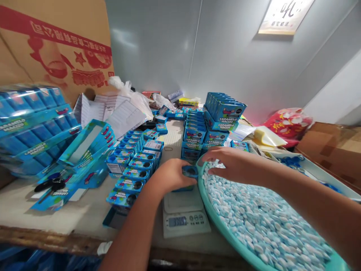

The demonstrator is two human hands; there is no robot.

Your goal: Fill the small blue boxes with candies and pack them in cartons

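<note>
My left hand (172, 174) is closed around a small blue candy box (190, 171), held over a white digital scale (186, 218) whose display is lit. To its right stands a turquoise basin (210, 214) full of white and pale blue wrapped candies (259, 218). Over the basin's near-left rim, beside the box, my right hand (218, 158) has its fingers curled. A greyish, see-through edge shows at those fingertips; what it belongs to I cannot make out.
Rows of blue boxes (132, 163) stand left of the scale. Stacked display cartons (222, 120) rise behind it. Wrapped packs (34, 128), an opened display carton (87, 145) and black-handled scissors (50, 184) lie farther left. A brown carton (332, 150) borders the right.
</note>
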